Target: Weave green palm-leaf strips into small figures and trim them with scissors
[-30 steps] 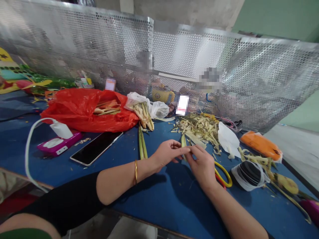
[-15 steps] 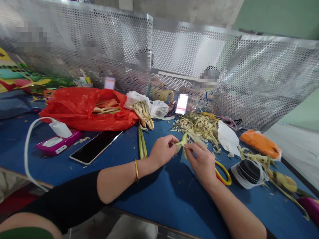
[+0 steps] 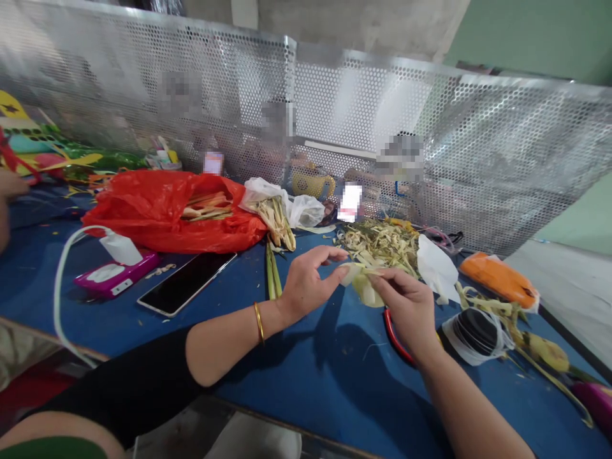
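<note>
Pale green husk pieces [image 3: 367, 290] hang between my two hands above the blue table [image 3: 306, 382]. My right hand [image 3: 406, 306] pinches them at their right side. Thumb and forefinger of my left hand [image 3: 313, 280] are parted around the husk's left edge, the thumb touching it. Just beyond lies a heap of shredded husk [image 3: 382, 245]. Red-handled scissors [image 3: 396, 338] are partly hidden under my right hand, and green stalks [image 3: 273, 274] lie beyond my left wrist.
At left are a red bag [image 3: 138, 207], a phone [image 3: 189, 284] and a purple power strip [image 3: 117, 274] with a cable. A wrapped black spool [image 3: 475, 335] and orange packet [image 3: 500, 277] stand right. Another person's hand [image 3: 12, 185] shows far left. A perforated metal screen [image 3: 354, 102] runs behind.
My right hand has moved slightly right, exposing the red scissor handle. My left fingers have spread from their pinch. The husk has turned and hangs wider. Another person's hand has appeared at far left.
</note>
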The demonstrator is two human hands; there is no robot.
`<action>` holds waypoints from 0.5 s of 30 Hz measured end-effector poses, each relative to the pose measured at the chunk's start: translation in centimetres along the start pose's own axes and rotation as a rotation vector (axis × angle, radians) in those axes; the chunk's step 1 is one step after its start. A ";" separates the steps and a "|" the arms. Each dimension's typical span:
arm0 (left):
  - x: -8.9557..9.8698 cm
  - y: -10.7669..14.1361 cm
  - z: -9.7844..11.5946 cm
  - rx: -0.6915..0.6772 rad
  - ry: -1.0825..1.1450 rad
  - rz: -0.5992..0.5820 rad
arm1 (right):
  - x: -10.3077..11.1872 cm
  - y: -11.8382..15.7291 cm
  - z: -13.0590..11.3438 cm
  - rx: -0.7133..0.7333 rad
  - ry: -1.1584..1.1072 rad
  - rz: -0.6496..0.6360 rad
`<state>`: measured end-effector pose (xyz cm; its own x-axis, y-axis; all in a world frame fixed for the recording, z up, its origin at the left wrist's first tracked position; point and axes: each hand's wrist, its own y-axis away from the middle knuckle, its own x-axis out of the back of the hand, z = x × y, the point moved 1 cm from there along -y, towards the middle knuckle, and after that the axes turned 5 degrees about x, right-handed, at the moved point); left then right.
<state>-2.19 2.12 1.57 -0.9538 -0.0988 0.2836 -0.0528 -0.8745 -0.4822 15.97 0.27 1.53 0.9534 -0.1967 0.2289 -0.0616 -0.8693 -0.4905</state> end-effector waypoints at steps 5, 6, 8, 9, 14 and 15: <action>-0.4 0.5 0.5 -0.066 0.043 -0.209 | -0.5 0.2 0.1 -0.183 -0.282 0.031; -0.5 0.6 0.5 -0.039 0.050 -0.219 | -0.6 0.2 0.0 -0.181 -0.292 0.033; -0.5 0.6 0.4 0.035 0.070 -0.186 | -0.5 0.2 -0.1 -0.143 -0.255 0.033; -0.4 0.5 0.3 0.064 0.075 -0.153 | -0.3 0.2 -0.2 -0.109 -0.215 0.035; 0.7 -0.6 -0.2 0.075 -0.047 0.049 | 0.5 0.0 -0.6 0.026 -0.073 0.012; 1.0 -0.9 -0.4 0.072 -0.064 0.081 | 0.6 -0.1 -0.6 0.033 -0.074 0.020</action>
<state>-3.18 2.95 1.96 -0.9333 -0.1981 0.2995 0.0466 -0.8939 -0.4458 16.36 -0.05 2.24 0.9713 -0.1788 0.1570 -0.0721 -0.8499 -0.5219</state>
